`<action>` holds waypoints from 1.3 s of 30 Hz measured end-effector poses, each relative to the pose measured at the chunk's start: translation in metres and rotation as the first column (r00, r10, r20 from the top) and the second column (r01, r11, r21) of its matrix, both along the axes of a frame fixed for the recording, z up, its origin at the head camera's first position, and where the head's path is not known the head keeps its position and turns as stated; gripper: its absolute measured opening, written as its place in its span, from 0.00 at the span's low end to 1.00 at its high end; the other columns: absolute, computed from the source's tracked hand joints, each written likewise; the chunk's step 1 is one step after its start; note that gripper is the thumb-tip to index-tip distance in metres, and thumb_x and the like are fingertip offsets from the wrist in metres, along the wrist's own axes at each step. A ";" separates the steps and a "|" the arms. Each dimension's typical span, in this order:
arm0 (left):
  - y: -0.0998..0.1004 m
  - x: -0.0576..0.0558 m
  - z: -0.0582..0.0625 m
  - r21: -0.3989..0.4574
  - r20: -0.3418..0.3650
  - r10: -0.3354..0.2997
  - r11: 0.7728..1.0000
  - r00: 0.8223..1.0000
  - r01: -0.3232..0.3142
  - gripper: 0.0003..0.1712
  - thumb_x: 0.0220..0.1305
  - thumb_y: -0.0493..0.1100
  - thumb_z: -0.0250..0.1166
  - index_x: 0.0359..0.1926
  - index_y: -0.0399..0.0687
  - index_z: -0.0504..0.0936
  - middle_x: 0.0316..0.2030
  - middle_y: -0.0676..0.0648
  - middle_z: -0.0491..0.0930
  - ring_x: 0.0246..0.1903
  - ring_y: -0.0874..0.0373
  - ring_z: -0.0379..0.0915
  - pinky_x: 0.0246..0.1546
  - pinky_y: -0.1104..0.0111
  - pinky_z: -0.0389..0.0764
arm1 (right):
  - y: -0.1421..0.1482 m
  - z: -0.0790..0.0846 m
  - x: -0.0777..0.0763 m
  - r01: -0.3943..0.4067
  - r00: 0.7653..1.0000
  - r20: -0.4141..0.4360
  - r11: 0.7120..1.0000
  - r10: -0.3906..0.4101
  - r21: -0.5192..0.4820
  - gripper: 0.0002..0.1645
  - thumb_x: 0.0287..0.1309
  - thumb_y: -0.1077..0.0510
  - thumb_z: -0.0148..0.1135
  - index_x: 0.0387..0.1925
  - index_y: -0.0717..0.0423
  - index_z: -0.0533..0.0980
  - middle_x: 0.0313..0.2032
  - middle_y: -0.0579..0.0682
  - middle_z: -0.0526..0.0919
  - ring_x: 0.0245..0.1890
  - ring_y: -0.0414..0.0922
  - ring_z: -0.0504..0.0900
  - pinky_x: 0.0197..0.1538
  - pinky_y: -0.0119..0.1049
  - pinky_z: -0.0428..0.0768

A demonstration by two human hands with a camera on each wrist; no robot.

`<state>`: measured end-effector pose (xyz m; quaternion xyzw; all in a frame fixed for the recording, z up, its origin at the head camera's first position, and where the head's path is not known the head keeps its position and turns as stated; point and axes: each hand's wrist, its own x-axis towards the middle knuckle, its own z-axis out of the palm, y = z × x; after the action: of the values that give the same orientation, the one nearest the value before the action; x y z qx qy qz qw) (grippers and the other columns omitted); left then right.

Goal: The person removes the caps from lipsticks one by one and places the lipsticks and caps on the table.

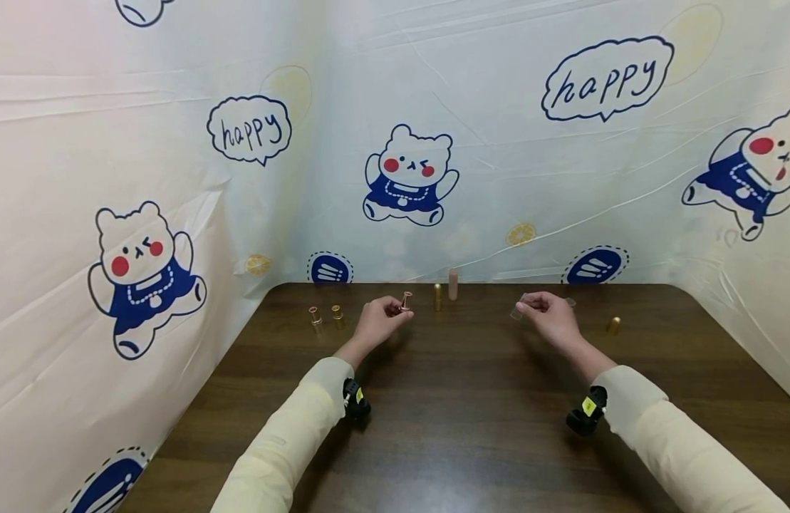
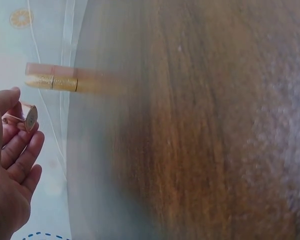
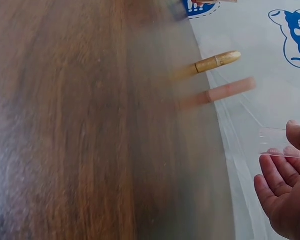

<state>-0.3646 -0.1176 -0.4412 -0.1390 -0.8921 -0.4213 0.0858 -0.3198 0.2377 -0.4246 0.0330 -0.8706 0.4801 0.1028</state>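
Note:
My left hand (image 1: 383,320) pinches a small rose-gold tube with a flared end (image 1: 405,301) between thumb and fingers, above the table's far part. In the left wrist view the flared end of this rose-gold tube (image 2: 31,118) points away from the palm. My right hand (image 1: 551,317) grips a clear plastic piece (image 1: 518,312), seen in the right wrist view as a thin transparent plastic piece (image 3: 272,141) between thumb and fingers; the palm hides part of it. Between the hands stand a gold lipstick tube (image 1: 438,298) and a pink lipstick tube (image 1: 453,285), both upright.
Left of my left hand stand a rose-gold flared tube (image 1: 315,316) and a gold flared tube (image 1: 338,316). A short gold round-topped tube (image 1: 615,325) is right of my right hand. The brown wooden table (image 1: 446,413) ends at a printed curtain (image 1: 497,178).

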 end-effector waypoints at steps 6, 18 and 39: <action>-0.001 -0.001 0.001 0.002 -0.006 0.015 1.000 1.000 -0.015 0.12 0.60 0.49 0.71 0.36 0.45 0.83 0.30 0.51 0.81 0.32 0.58 0.76 0.35 0.63 0.78 | 0.008 -0.003 0.004 0.005 0.999 0.037 1.000 -0.005 0.013 0.28 0.67 0.47 0.58 0.55 0.66 0.74 0.49 0.63 0.79 0.47 0.53 0.77 0.49 0.43 0.76; -0.002 -0.003 -0.002 0.011 -0.004 0.046 0.999 0.999 -0.046 0.13 0.59 0.49 0.71 0.37 0.45 0.84 0.31 0.50 0.82 0.33 0.57 0.76 0.36 0.62 0.78 | 0.018 -0.004 0.010 0.023 1.000 0.002 0.997 -0.023 0.068 0.25 0.66 0.50 0.61 0.52 0.68 0.75 0.47 0.64 0.81 0.46 0.54 0.78 0.44 0.38 0.76; -0.003 -0.006 -0.005 0.008 0.013 0.100 0.995 0.995 -0.100 0.13 0.56 0.46 0.74 0.36 0.43 0.83 0.30 0.49 0.81 0.32 0.55 0.75 0.35 0.63 0.77 | 0.035 -0.015 0.014 0.029 0.999 -0.025 0.986 -0.025 0.162 0.18 0.63 0.55 0.65 0.45 0.68 0.78 0.43 0.63 0.83 0.41 0.54 0.80 0.38 0.38 0.76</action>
<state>-0.3709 -0.1210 -0.4465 -0.0912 -0.8967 -0.4211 0.1016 -0.3054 0.2725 -0.4400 0.0349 -0.9058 0.4059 0.1164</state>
